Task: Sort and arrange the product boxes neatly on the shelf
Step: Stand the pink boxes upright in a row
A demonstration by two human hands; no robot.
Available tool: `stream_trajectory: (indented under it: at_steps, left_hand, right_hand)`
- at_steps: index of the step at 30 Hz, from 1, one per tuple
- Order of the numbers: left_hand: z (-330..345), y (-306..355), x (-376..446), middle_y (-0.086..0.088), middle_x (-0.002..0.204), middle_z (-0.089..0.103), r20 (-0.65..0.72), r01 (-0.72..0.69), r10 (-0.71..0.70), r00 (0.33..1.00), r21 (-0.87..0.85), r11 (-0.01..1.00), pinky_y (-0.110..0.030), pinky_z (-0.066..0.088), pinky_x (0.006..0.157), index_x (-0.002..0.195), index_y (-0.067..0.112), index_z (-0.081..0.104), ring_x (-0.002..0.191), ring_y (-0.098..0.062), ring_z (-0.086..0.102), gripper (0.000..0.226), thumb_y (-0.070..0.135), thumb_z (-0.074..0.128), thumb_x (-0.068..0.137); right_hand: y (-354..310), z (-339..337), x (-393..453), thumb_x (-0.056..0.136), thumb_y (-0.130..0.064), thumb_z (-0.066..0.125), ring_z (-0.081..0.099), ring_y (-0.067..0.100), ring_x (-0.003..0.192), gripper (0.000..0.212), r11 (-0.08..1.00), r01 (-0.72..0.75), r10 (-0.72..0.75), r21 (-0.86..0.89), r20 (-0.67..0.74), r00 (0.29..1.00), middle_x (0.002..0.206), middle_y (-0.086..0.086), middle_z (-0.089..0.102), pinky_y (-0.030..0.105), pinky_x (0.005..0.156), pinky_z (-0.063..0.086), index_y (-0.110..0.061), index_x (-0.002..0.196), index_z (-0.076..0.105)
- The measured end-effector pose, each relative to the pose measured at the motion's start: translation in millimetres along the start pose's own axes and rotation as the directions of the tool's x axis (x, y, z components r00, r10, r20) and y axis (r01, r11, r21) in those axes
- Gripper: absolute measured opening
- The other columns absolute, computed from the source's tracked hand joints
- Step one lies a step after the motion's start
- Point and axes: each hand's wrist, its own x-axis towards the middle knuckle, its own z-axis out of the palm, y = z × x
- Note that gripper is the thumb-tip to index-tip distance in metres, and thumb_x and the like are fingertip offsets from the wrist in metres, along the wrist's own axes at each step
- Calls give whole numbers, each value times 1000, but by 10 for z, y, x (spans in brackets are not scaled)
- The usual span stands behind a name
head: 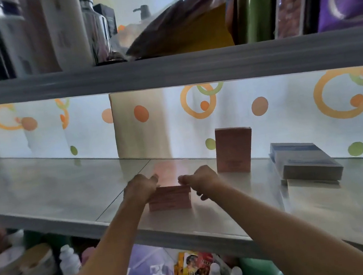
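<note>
Three box groups sit on the glossy middle shelf (42, 188). Largest, the blue-and-white stack (306, 161) lies flat at three o'clock; an upright pink box (234, 150) stands at one o'clock, near the curtain. Smallest, a low pink box (169, 198) lies at centre near the front edge. The left hand (140, 188) has its grip clamped on that box's left end; the right hand (203, 180) clamps its right end.

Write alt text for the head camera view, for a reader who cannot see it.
Both hands, left hand and right hand, grip the ends of a flat pink cardboard box lying on the glossy white middle shelf. To its right stand an upright pink box and a stack of blue-and-white boxes.
</note>
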Motion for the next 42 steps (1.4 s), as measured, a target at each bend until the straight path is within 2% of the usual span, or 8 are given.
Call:
stream_trajectory:
  at_steps: [11, 14, 19, 25, 28, 33, 37, 42]
  left_hand:
    - [180, -84, -101, -24, 116, 64, -10, -41, 40, 999, -107, 993, -36, 45, 91, 113, -2, 64, 108, -39, 59, 39, 32, 51, 97]
    - [206, -23, -264, -16, 106, 68, -142, -185, 162, 977, -163, 969, -44, 47, 95, 109, 7, 65, 99, -36, 61, 27, 22, 48, 97]
    - [176, 146, -451, -1, 105, 68, -243, -318, 225, 944, -481, 817, -44, 58, 81, 123, 23, 56, 87, -23, 66, 33, 14, 53, 92]
    - [284, 449, -624, 13, 90, 61, -233, -387, 308, 922, -576, 720, -8, 45, 53, 113, 25, 48, 75, 0, 60, 34, 12, 69, 88]
    - [426, 584, -698, 3, 95, 68, -208, -397, 348, 914, -631, 666, -20, 55, 60, 108, 25, 49, 74, -6, 64, 36, 4, 68, 86]
    - [595, 731, -796, -5, 92, 69, -109, -328, 392, 913, -767, 551, -44, 56, 77, 102, 28, 53, 79, -20, 64, 39, -5, 63, 83]
    - [696, 794, -805, -10, 97, 69, -32, -243, 392, 919, -830, 501, -45, 56, 84, 107, 19, 53, 85, -24, 64, 36, -8, 61, 85]
    - [953, 751, -747, -8, 98, 73, -16, -263, 375, 927, -742, 617, -37, 55, 75, 104, 20, 56, 81, -21, 69, 24, 3, 58, 88]
  right_hand:
    - [64, 25, -144, 82, -13, 75, 53, 26, 60, 27, 978, 50, -29, 201, -107, 994, 69, 14, 59, 31, 54, 45, 13, 86, 71]
    - [104, -25, -287, 84, -4, 71, 58, 23, 66, 6, 928, 122, -90, 351, -108, 990, 77, 13, 68, 27, 54, 47, -3, 80, 74]
    - [70, -223, -531, 82, 8, 63, 62, 18, 68, 35, 846, 258, -184, 466, -199, 962, 76, 7, 73, 28, 60, 49, -24, 72, 75]
    - [121, -606, -633, 85, -15, 70, 66, 13, 67, 12, 866, 385, -246, 320, -397, 884, 75, 3, 75, 26, 64, 52, -19, 80, 80]
    - [219, -733, -645, 81, -34, 65, 57, 25, 60, 28, 895, 340, -173, 288, -477, 862, 77, 19, 70, 32, 59, 48, -11, 69, 74]
    - [343, -985, -694, 87, -24, 68, 69, 25, 73, 19, 902, 356, -184, 244, -529, 828, 72, 0, 72, 37, 70, 58, -26, 69, 71]
    - [424, -1085, -657, 90, -27, 68, 68, 14, 76, 13, 918, 345, -197, 195, -530, 825, 84, -4, 71, 20, 62, 51, -16, 95, 72]
    - [588, -1089, -570, 85, -27, 66, 69, 15, 83, 23, 949, 216, -99, 231, -433, 896, 92, -3, 72, 29, 75, 55, -24, 107, 69]
